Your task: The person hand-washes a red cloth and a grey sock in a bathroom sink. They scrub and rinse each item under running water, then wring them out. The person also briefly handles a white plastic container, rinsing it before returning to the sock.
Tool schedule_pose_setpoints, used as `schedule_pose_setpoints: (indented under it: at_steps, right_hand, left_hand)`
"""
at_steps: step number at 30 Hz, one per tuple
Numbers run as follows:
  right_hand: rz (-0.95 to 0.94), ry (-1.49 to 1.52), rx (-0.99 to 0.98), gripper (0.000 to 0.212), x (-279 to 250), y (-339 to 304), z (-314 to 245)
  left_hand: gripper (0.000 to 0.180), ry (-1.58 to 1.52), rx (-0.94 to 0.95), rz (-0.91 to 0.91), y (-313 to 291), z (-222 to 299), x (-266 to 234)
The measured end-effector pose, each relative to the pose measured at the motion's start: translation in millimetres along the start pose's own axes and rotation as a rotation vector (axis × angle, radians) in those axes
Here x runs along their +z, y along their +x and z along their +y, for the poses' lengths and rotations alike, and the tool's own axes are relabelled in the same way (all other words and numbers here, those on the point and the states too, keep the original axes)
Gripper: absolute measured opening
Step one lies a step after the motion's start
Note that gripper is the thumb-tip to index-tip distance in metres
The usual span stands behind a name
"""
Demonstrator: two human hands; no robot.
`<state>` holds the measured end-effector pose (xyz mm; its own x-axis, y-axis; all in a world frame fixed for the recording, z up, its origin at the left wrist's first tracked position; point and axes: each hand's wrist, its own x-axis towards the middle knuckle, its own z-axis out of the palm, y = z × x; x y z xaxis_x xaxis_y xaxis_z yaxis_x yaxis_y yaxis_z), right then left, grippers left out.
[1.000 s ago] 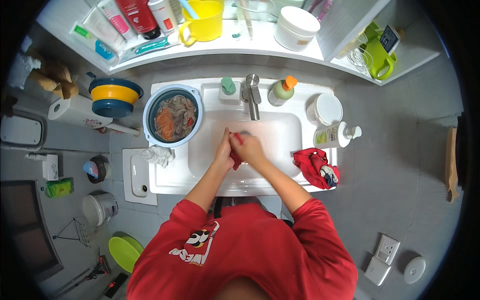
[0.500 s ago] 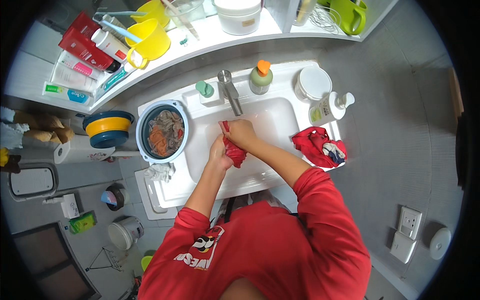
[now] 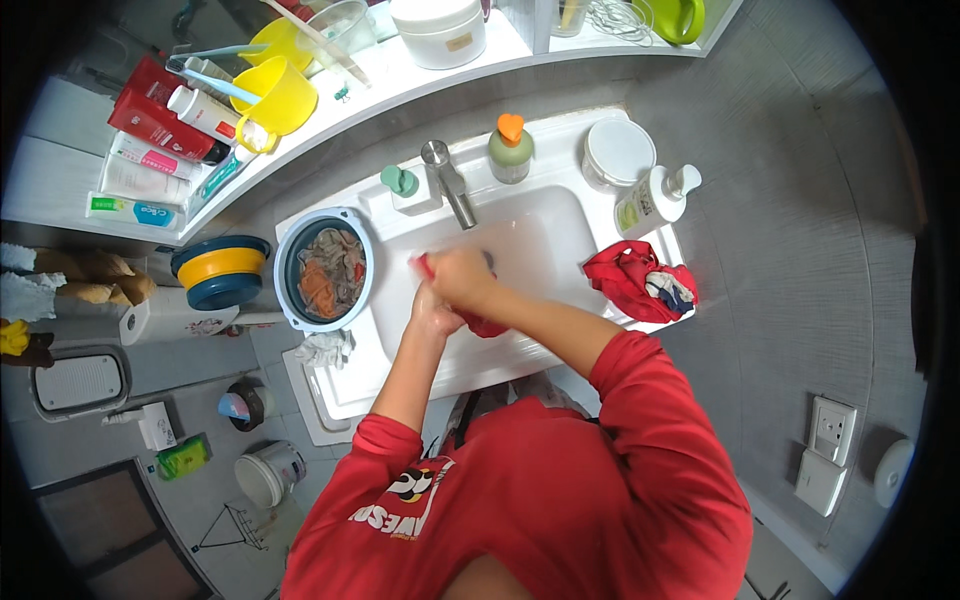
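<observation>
1. Head view: red cloth was bunched over the sink.
2. Left hand gripped it; right hand, blurred, clutched its upper end.
3. Less cloth showed than just before, suggesting rubbing was underway.
4. Leftward stood a bowl of clothes; rightward, a red garment.

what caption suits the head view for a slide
Left hand and right hand hold a red cloth between them over a white sink.

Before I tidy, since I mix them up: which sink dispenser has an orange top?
The green bottle right of the faucet; the dispenser left of it has a green top, the rightmost bottle a white one.
</observation>
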<state>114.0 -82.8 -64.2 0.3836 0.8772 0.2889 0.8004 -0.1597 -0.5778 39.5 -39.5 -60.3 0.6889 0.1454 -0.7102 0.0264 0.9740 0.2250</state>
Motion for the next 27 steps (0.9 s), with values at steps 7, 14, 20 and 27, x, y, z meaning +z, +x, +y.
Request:
schedule_pose_setpoints:
  at_steps: [7, 14, 20, 27]
  right_hand:
    - [-0.153, -0.014, 0.103, 0.022, 10, -19, -5]
    - [-0.34, -0.053, 0.211, 0.028, 34, -41, 28]
    - [-0.329, -0.001, 0.276, 0.032, 32, -40, 30]
    - [-0.213, 0.216, 0.343, 0.041, 20, -28, 21]
  left_hand:
    - [0.033, -0.078, -0.071, -0.174, 23, -5, -37]
    - [0.032, 0.015, -0.033, 0.206, 32, -33, -47]
    - [0.03, -0.029, -0.056, 0.159, 35, -33, -52]
    - [0.026, -0.021, 0.037, 0.024, 22, -24, -44]
